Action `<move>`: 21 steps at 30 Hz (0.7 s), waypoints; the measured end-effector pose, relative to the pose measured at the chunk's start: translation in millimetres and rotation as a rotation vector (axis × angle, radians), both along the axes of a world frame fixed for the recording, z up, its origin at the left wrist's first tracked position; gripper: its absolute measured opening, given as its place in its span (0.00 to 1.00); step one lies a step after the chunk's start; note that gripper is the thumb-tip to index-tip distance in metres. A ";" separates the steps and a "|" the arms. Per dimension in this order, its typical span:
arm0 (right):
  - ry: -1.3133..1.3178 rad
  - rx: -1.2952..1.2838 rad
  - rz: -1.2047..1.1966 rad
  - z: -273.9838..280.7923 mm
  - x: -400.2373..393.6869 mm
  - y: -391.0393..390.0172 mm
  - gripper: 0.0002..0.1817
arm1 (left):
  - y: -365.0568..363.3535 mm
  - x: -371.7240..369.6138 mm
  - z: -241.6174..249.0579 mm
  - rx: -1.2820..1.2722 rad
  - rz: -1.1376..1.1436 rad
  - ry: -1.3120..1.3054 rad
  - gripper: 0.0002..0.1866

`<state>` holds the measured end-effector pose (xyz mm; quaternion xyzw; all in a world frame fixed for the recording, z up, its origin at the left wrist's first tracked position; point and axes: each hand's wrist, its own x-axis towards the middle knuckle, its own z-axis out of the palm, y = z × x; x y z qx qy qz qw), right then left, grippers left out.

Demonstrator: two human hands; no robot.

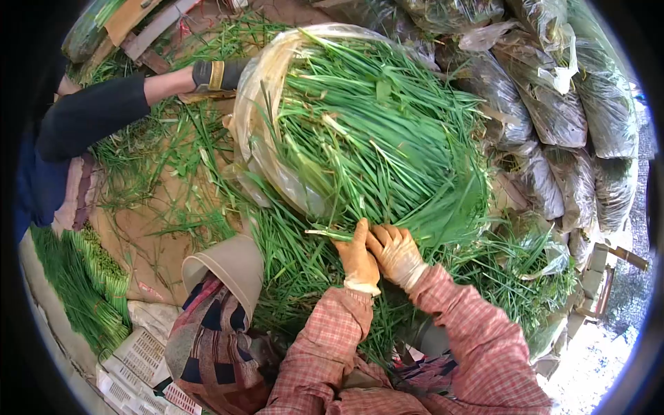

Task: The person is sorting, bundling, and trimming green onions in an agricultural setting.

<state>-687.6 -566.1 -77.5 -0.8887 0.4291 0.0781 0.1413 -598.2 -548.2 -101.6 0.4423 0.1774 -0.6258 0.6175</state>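
Both my hands wear tan-orange gloves and meet at the near edge of a big pile of long green chives (387, 138). My left hand (357, 259) is closed around a few chives (324, 232), whose pale ends stick out to the left past the thumb. Against it, my right hand (398, 254) has its fingers curled in on the chives; part of its grip is hidden. Leaves to the right of the hands are smeared by motion. The pile spills from a clear plastic bag (259, 111), its rim folded back on the left.
Another person's dark-gloved hand (225, 75) reaches to the bag from the left. Stuffed plastic bags (546, 104) are stacked at right. Tied chive bundles (79, 287) lie at lower left by newspaper (138, 363). Loose chives (290, 266) cover the floor. A beige tub-like rim (228, 266) surrounds patterned cloth.
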 end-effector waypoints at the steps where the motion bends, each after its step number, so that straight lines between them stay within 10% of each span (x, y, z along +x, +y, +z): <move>1: -0.022 -0.021 -0.032 4.1 2.2 9.2 0.30 | 0.4 -1.4 -6.0 0.103 0.048 0.008 0.23; 12: -0.598 0.112 -0.446 27.1 28.2 -99.8 0.18 | 10.2 46.8 -10.3 0.124 0.077 -0.356 0.12; 17: -0.044 0.048 -0.396 7.3 93.8 -95.7 0.40 | 3.9 62.8 1.5 0.001 0.135 -0.522 0.11; 21: -0.320 -0.051 -0.482 -22.8 86.4 -76.3 0.28 | -7.3 82.7 2.9 -0.078 0.058 -0.644 0.15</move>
